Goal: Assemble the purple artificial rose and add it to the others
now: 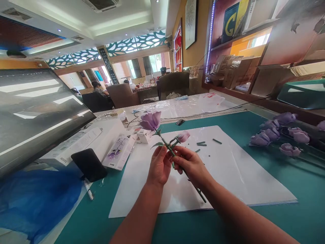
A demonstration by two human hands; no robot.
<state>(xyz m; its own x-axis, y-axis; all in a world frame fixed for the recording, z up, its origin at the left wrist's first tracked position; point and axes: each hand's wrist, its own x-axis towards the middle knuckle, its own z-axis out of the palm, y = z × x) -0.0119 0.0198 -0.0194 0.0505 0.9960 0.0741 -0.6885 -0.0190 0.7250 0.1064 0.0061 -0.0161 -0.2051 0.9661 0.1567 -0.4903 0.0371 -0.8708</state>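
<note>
Both hands hold one artificial flower over a white sheet (233, 169). Its green stem (165, 140) slants from a large purple bloom (151, 120) at upper left down to the lower right, past my hands. A smaller pink-purple bud (183, 136) branches off on the right, and a green leaf sticks out on the left. My left hand (160, 164) pinches the stem below the leaf. Just below the branch, my right hand (189, 164) has its fingers closed round the same stem. Several short green stem pieces (217, 141) lie on the sheet behind the hands.
Purple flowers (270, 130) lie at the right on the green mat (243, 125). To the left are a flower box (118, 150), a black phone-like slab (88, 165), a white pen (88, 190), blue film (43, 200) and a large dark screen (38, 112). People sit farther back.
</note>
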